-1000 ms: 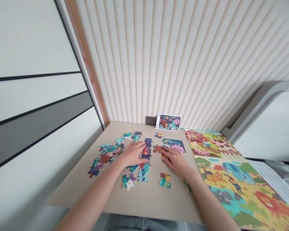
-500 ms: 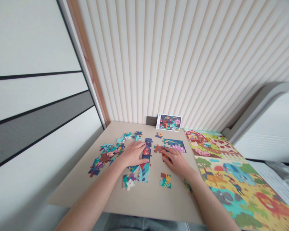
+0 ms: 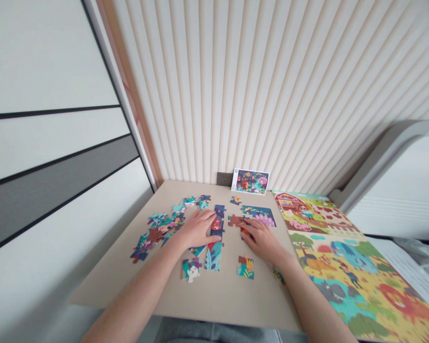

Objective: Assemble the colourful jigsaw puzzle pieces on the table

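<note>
Head view: left hand (image 3: 197,229) is lying spread, puzzle strip (image 3: 217,224) under its fingers; right hand (image 3: 260,235) is touching a brown piece (image 3: 234,220), pinch unclear. Both seem light, stiff card, edges offering best hold.

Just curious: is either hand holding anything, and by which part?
Left hand touches the puzzle strip from the left; right hand, brown-orange pieces. Gripping cannot be told.
</note>
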